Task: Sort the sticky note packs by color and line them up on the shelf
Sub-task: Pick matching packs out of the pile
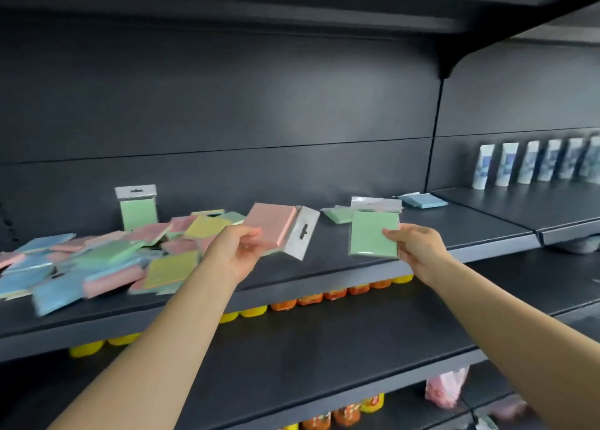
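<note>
We hold two packs above the shelf (422, 234). Our left hand (238, 251) grips the pink pack (271, 225), fingers (251, 237) curled over its near edge; the clear hang tab (300, 234) trails off at 4 o'clock from the pad. A thin mint edge shows under the pink pad, so a second pack may lie beneath it; we cannot tell. Our right hand (418, 246) pinches the green pack (373, 233) at its right edge, at 3 o'clock on the pack face, and holds it nearly upright.

The unsorted pile (97, 260) lies at 9 o'clock from the left hand, with blue, pink, yellow and green packs overlapping. One green pack stands against the back panel (138, 207) at 11 o'clock. Flat green packs (339, 215) lie at 12 o'clock from the right hand, and blue packs (422, 200) at 1 o'clock.

Handling, as we judge it:
- Weight: light; a one-handed pinch is enough.
- Stiffness: the paper pad is firm and holds its shape. The hang tab is thin and flexes.
- Surface: the wrapper looks glossy and is probably slippery, so stacked packs may slide.
- Grip point: take the pad body across two opposite edges, thumb on one face. Avoid the tab, since the pack would swing from it.
</note>
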Motion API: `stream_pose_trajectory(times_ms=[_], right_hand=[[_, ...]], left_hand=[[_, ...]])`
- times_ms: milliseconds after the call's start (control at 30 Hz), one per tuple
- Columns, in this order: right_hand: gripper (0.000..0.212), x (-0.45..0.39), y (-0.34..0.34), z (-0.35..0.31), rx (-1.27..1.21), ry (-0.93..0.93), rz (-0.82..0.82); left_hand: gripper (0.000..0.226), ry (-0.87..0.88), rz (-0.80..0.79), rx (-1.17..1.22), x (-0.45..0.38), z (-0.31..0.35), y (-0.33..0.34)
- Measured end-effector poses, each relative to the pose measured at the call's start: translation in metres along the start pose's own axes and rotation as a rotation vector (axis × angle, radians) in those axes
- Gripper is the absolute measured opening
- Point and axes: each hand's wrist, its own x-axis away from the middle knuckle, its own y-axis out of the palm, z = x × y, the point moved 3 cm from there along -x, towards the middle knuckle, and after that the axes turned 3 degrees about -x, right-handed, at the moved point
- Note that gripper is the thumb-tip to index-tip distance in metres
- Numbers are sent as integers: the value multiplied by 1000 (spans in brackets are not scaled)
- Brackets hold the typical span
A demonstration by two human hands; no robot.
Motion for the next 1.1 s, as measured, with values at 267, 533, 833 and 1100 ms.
stream_pose_trajectory(times_ms=[267,533,833,1100], right_hand=[[26,-113,-61,-12,48,27,-154],[21,-164,-52,11,-2,59,-296],[28,-209,2,24,166,-43,-302],[21,-214,5,16,123,-140,-255]], left_hand=[[16,76,183,303,-66,-61,104],[10,173,324,338,-125,-87,131],[24,222,285,240,-165,-92,142],[30,140,155,190,-178,-117,187]])
